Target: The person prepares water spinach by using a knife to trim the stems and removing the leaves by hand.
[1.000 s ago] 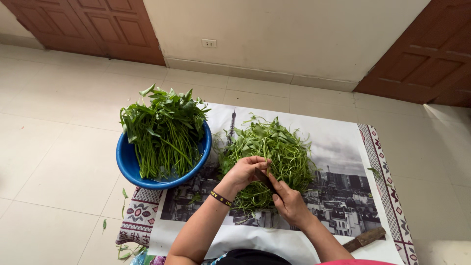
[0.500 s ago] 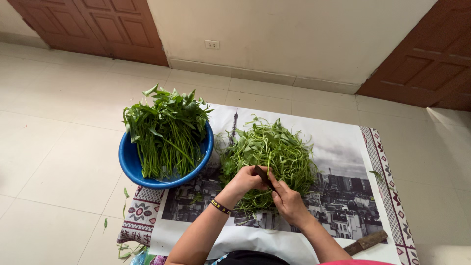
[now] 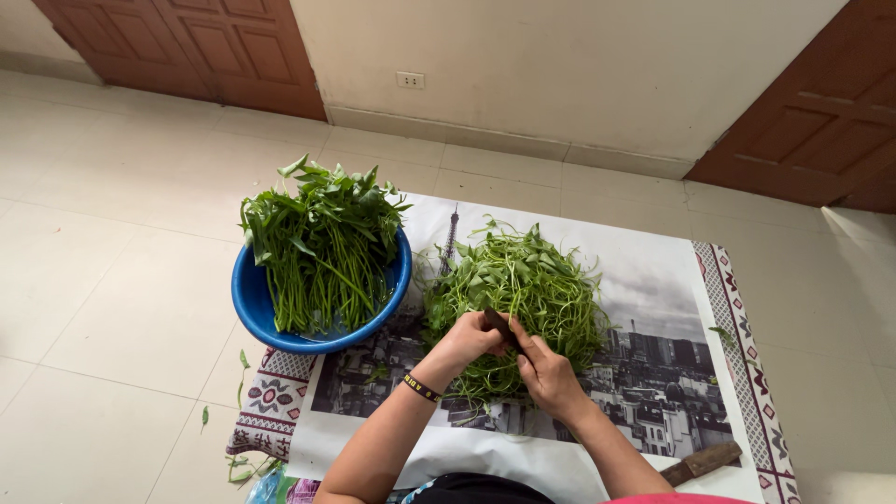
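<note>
- L hand fingers curled shut round a small dark tool, prob a knife handle, can't tell which; dark wristband on that wrist
- R hand just beside L, touching it at the thumbs; fingers bent, pinching thin green stems w/ thumb + forefinger, grip partly hidden by L hand
- both hands meet over near edge of heap of shredded greens; heap lies right beyond the fingers, spreads to both sides, curly thin strips
- heap sits on a printed sheet w/ grey city photo, under both hands + forearms
- patterned mat under the sheet, its border shows out past R hand and below L forearm
- blue basin out left of L hand, near but not touching; full of uncut leafy green stalks, leaves pointing away from person
- dark wooden-looking piece by R elbow, well apart from the hands, lies on sheet edge
- few loose leaves on tiled floor out left below the basin
- brown doors + pale wall far beyond the hands
</note>
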